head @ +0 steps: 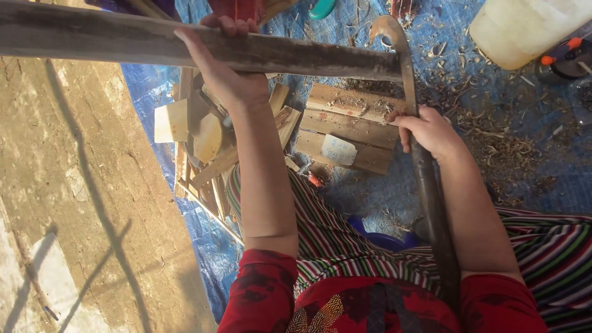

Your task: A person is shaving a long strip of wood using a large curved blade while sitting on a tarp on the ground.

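Left hand (225, 77): wrapped around long wooden plank (123, 38) | Right hand (428, 131): closed on curved blade (404, 68) | Beneath: wood offcuts (348, 126), blue tarp (542, 154)

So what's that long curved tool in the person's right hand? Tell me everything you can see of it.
The curved tool is a long blade that looks like dark, worn metal, ending in a paler hooked tip at the top. It runs from near the person's lap up across the blue tarp. The right hand wraps around its middle. Near the hook it meets the end of the long weathered plank, which the left hand steadies. Its lower end passes out of sight by the red top.
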